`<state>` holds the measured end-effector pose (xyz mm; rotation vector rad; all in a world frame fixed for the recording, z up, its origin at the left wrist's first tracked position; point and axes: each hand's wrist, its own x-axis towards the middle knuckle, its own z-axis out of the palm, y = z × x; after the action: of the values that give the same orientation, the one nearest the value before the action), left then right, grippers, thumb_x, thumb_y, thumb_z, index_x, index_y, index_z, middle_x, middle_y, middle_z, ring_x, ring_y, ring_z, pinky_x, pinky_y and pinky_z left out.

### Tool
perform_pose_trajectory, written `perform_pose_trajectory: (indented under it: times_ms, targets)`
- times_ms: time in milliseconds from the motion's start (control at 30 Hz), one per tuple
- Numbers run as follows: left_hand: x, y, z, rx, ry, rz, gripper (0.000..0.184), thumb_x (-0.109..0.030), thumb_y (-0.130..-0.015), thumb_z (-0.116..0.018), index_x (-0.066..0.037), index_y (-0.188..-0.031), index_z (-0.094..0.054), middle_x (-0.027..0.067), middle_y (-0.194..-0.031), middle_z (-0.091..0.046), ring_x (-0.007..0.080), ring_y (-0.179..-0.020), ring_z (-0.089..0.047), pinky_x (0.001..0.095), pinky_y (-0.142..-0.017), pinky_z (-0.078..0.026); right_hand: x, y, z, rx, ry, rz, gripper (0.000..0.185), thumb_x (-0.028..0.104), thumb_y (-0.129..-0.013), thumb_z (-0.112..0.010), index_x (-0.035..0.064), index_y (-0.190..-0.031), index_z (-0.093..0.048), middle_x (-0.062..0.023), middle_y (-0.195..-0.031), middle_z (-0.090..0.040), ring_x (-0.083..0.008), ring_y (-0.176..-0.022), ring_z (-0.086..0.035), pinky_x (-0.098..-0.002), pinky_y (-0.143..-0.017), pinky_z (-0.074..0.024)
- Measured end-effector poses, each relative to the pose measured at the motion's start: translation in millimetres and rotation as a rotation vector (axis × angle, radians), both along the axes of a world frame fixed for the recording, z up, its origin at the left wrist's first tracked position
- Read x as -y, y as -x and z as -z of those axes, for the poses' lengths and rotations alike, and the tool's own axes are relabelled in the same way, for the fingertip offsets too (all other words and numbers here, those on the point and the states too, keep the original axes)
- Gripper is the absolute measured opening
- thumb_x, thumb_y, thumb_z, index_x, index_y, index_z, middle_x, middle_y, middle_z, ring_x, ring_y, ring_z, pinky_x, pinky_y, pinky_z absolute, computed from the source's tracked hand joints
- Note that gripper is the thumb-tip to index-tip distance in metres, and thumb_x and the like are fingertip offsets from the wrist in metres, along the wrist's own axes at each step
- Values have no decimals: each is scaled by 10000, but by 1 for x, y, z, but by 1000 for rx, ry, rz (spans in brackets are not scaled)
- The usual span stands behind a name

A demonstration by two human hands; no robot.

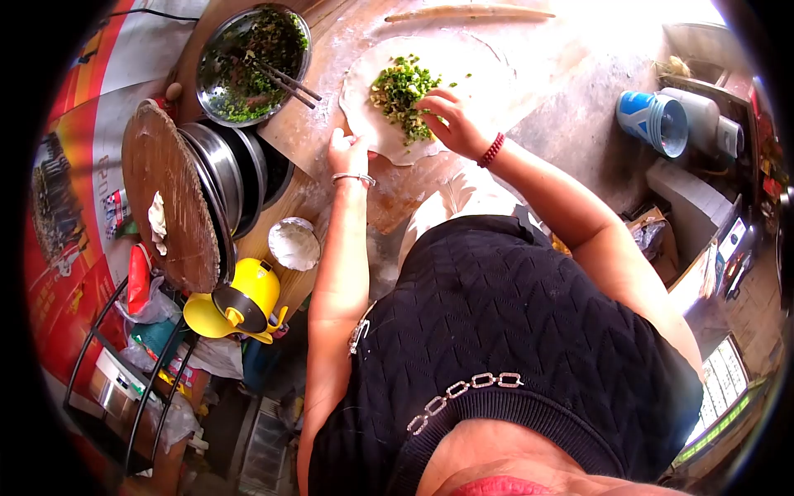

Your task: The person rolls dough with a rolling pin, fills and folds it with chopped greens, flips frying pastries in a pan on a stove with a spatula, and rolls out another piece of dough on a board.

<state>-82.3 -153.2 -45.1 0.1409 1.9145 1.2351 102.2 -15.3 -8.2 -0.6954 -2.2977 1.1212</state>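
A thin round sheet of dough (475, 70) lies on the floured board, with a heap of chopped green filling (403, 95) on its left part. My right hand (455, 124), with a red bead bracelet at the wrist, is at the filling's right edge, its fingers bent and apart; nothing shows between them. At the dough's lower left edge is my left hand (347, 151), wearing a silver bangle, its fingers closed at the rim. What those fingers pinch is too small to make out.
A steel bowl (217, 70) of green filling with chopsticks (289, 86) stands at the upper left. A rolling pin (471, 11) lies beyond the dough. Left are a round wooden board (157, 207), a floury white bowl (294, 244) and a yellow kettle (255, 289). Blue buckets (653, 122) lie right.
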Motion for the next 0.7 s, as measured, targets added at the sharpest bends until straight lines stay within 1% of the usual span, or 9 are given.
perform_pose_trajectory:
  times_ms: [33,133,167,267,367,400,500,633,700]
  targets:
    - [-1,-1,-1,6,-13,7,243,12,-803,-667,-67,-839,-440,68,-748,-607,145,-565,-594,274,-451,-514,-5,4,-2,33,-51,-49,98,63,-831,-637,47,-926,-656,-111,-935,-627,-279,-855,-629,-364,-746,-525]
    - [1,-2,-9,31,-36,23,231,7,-828,-664,-66,-849,-445,72,-799,-605,139,-603,-592,277,-476,-532,-18,29,40,-125,-98,-78,114,25,-780,-661,50,-890,-653,-93,-911,-577,-283,-828,-568,-369,-779,-495]
    - [3,-1,-7,35,-41,36,232,9,-827,-663,-64,-860,-445,74,-805,-604,138,-612,-592,277,-482,-536,-23,33,47,-80,-134,-82,147,21,-785,-675,23,-930,-650,-120,-958,-617,-287,-885,-606,-373,-777,-509]
    - [9,2,-1,52,-61,27,239,12,-827,-660,-59,-893,-441,78,-815,-600,137,-633,-593,279,-497,-544,-35,46,46,39,-82,-51,142,19,-772,-686,18,-910,-654,-135,-958,-624,-313,-884,-617,-386,-772,-515]
    - [10,0,-1,72,-94,-16,252,13,-831,-655,-45,-939,-435,83,-820,-601,139,-641,-597,278,-506,-546,-46,60,46,48,-173,-31,148,17,-764,-692,23,-908,-661,-131,-942,-628,-318,-871,-623,-386,-764,-519]
    - [12,0,-2,69,-101,1,261,13,-831,-654,-35,-963,-434,87,-826,-604,142,-643,-600,279,-506,-547,-49,68,44,28,-223,4,85,91,-796,-664,93,-880,-681,-94,-913,-626,-308,-854,-625,-389,-757,-521]
    - [15,0,-3,63,-101,10,301,13,-834,-651,4,-1031,-425,113,-870,-624,156,-661,-617,279,-515,-549,-55,67,30,139,-259,-22,71,108,-806,-652,97,-867,-686,-99,-902,-636,-309,-865,-628,-394,-752,-524]
    - [16,-5,-9,56,-52,5,356,9,-840,-645,47,-1096,-400,164,-953,-644,183,-709,-650,287,-531,-552,-40,62,36,40,-326,3,71,79,-808,-622,76,-838,-685,-88,-864,-627,-288,-871,-615,-388,-771,-520]
    - [14,-8,-14,32,-66,-11,304,24,-824,-646,18,-1014,-409,137,-817,-651,167,-601,-630,277,-491,-528,-25,42,37,89,-275,-69,135,23,-772,-588,46,-861,-687,-83,-886,-601,-272,-927,-565,-357,-836,-493]
